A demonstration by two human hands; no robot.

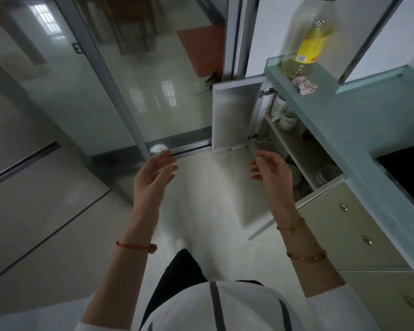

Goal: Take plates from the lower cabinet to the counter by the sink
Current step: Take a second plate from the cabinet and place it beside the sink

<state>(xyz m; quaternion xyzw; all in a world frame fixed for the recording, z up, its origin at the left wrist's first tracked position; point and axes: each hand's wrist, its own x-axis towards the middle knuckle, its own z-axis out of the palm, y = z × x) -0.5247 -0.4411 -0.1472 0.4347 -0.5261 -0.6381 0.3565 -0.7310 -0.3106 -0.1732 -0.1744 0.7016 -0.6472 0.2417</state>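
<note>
Nearest the camera are a white top and two bare forearms reaching forward over the pale tiled floor (213, 187). The left wrist carries a red cord (135, 246); the right forearm carries two thin bracelets (292, 226).

The left hand (151, 177) is held palm inward, its fingers (169, 163) spread loosely and holding nothing. The right hand (273, 172) faces it, fingers (256, 167) likewise spread wide and empty. The two hands are apart, with bare floor between them.

To the right, a bank of drawers (359, 235) with round metal knobs sits under the surface (359, 130), a pale green worktop. Beyond the drawers the lower cabinet (294, 149) is open, its white door (234, 115) swung out toward the floor space. The plates (325, 174) stand inside the cabinet on the lower level, just beyond the right hand and not touched by it. Pale crockery sits on the upper level; its type cannot be determined.

Farther along the surface stands a bottle (308, 41) of yellow liquid with a yellow label, beside a small pink item. A sliding glass door (134, 75) closes off the far side.
</note>
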